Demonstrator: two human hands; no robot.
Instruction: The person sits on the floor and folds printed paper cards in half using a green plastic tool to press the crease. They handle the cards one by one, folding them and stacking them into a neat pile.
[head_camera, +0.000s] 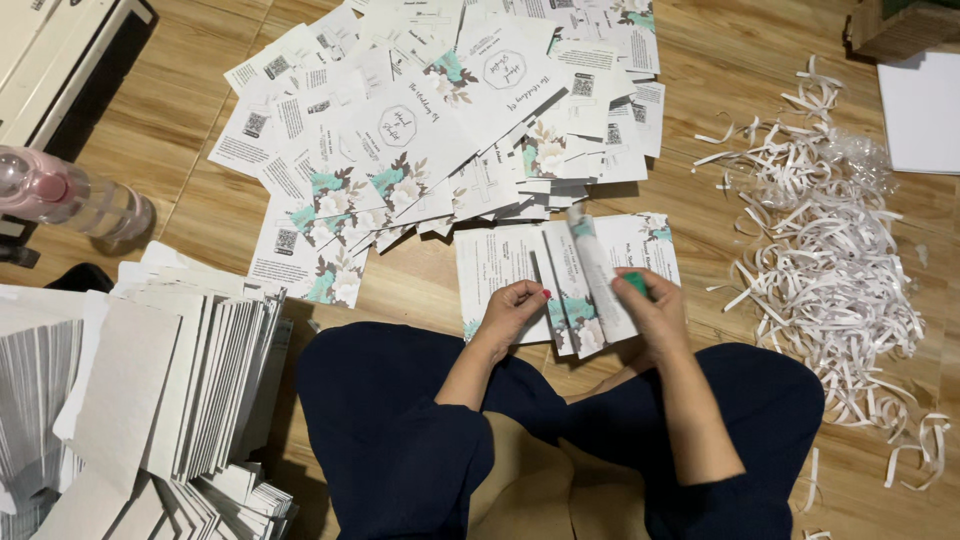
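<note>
I see the card (570, 275) lying opened on the floor (200, 190) just ahead of my knees, floral flaps folded up at its middle. My left hand (512, 310) pinches the card's near edge between narrow fingertips. My right hand (655, 310) is closed around a green glue stick (636, 283) over the card's right flap. Beyond lies a card pile (440, 120), paper strips (830, 240) at right, stacked envelopes (180, 380) and a bottle (70, 195) at left.
</note>
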